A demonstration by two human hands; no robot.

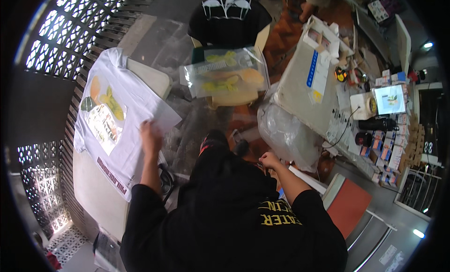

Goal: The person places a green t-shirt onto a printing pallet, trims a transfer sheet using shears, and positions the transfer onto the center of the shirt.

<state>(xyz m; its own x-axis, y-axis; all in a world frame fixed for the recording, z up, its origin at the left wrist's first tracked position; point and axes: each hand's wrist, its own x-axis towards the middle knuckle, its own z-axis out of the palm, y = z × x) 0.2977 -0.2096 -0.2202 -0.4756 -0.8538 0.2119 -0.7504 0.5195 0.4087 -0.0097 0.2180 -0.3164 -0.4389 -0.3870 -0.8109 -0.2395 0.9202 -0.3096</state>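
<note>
A white T-shirt (133, 91) lies spread over the pale table at the left, with a colourful fruit-and-leaf print and a shiny patch (104, 126) on it. Over the shirt's right-hand edge is my left hand (151, 137), its fingers curled together; slight blur hides what is between them. My right hand (269, 160) is held closed in front of my body, above the floor, and what it may hold is hidden. Ahead of me, a clear printed film sheet (225, 75) with yellow-green and orange shapes rests across a chair seat (232, 100).
A black garment (229, 21) covers the chair's back. Along the right runs a long worktable (293, 79) with boxes, tape, a cable and a lit screen (390, 100). Clear plastic wrapping (286, 131) hangs beside it. A red-topped board (346, 201) stands near my right arm.
</note>
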